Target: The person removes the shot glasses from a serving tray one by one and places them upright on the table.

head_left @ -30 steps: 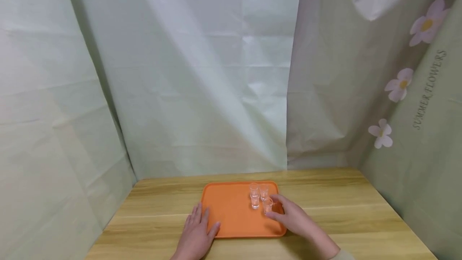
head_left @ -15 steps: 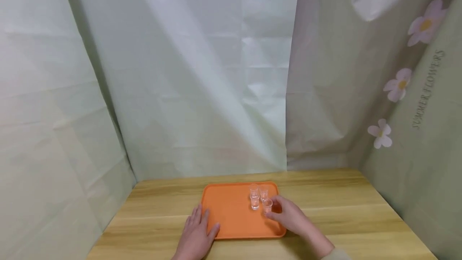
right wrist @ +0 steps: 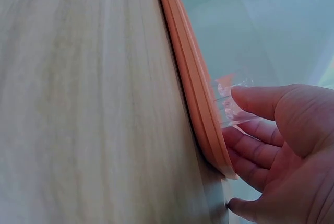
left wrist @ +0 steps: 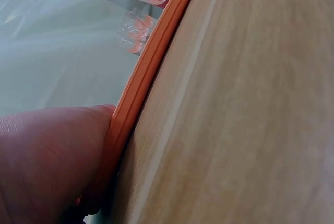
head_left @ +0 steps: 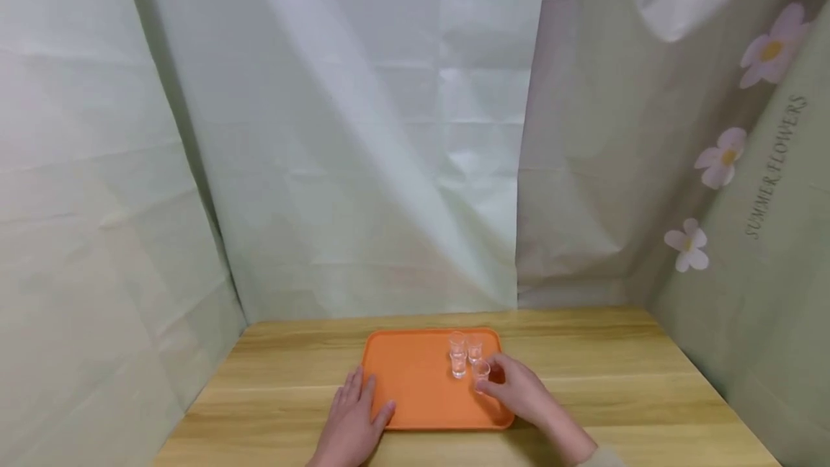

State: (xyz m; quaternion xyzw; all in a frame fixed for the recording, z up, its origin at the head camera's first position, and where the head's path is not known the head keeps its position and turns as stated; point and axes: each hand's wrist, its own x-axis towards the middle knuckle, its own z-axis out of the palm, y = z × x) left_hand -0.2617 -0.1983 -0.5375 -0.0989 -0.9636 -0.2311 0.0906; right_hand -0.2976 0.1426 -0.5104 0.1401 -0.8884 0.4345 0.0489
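My right hand pinches a small clear shot glass between thumb and fingers, over the right side of an orange tray. Seen from the right wrist, the thumb lies against the glass, and the other fingers curl behind it at the tray's rim. Just left of and behind this glass stand three more: a nearer shot glass, one behind it, and another to the right. My left hand rests with extended fingers on the tray's left edge, holding no glass.
The tray lies on a wood-grain table. Pale green cloth hangs behind the table and on both sides. White flowers and lettering are printed on the right-hand cloth.
The right hand's thumb and fingertips have drawn slightly closer around the shot glass. The left hand and the other glasses keep their places; the head view has shifted a little.
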